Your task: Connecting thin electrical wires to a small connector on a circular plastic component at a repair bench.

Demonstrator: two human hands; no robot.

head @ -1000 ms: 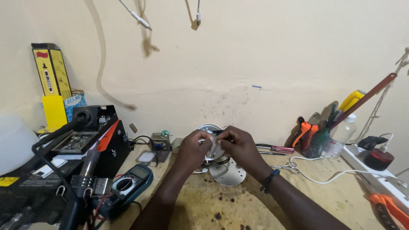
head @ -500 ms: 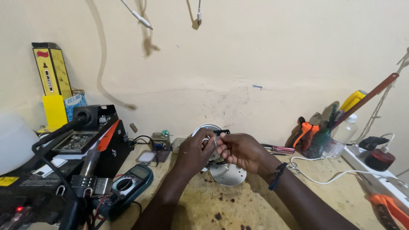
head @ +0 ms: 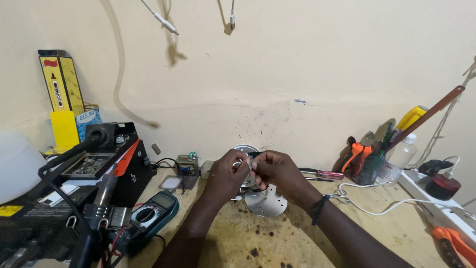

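Two hands — left hand | right hand | fingers pinching one small part | one perforated disc

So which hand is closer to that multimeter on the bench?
Left. The left hand is up and to the right of the multimeter, on its side of the bench. The right hand is farther right, beyond the left.

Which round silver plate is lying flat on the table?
The round metal disc with small holes, just below the right hand, lies flat on the wooden table. The other disc stands up behind the hands.
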